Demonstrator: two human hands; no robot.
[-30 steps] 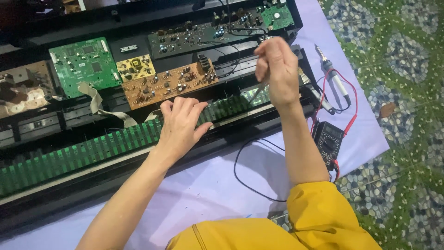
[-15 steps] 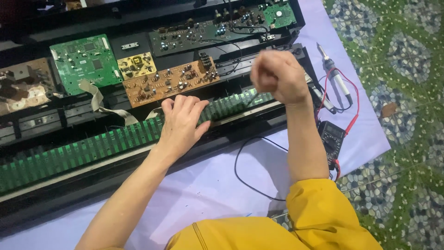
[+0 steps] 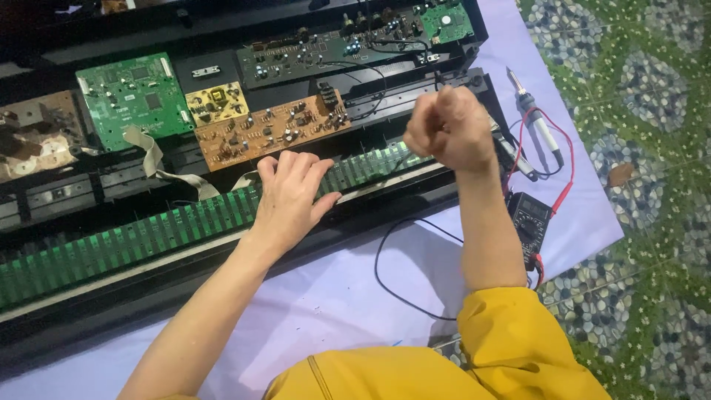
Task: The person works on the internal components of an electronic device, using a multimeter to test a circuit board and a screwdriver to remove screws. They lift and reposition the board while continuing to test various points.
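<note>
- Left hand (image 3: 290,194) is laid flat, palm down, fingers spread a little, on the long green strip circuit board (image 3: 148,233) that runs along the front of the opened black electronic keyboard chassis (image 3: 222,37); nothing is gripped, the board is only pressed.
- Right hand (image 3: 449,130) is raised above the strip's right end, curled into a loose fist w/ back toward camera; whether anything is pinched inside can't be told.
- A thin black wire (image 3: 392,274) is seen looping over the pale lilac cloth (image 3: 333,304) below the right forearm.
- Behind the strip, an orange-brown component board (image 3: 270,130), a small yellow board (image 3: 216,102) & a square green board (image 3: 133,96) are seen side by side inside the chassis; a long dark board (image 3: 318,52) is set further back.
- A grey ribbon cable (image 3: 155,159) is draped fwd from the green board.
- Right of the chassis, on the cloth: a soldering iron w/ white handle (image 3: 537,118) & a black multimeter w/ red leads (image 3: 529,222), near the right forearm.
- Yellow sleeve (image 3: 511,333) is seen on the right arm.
</note>
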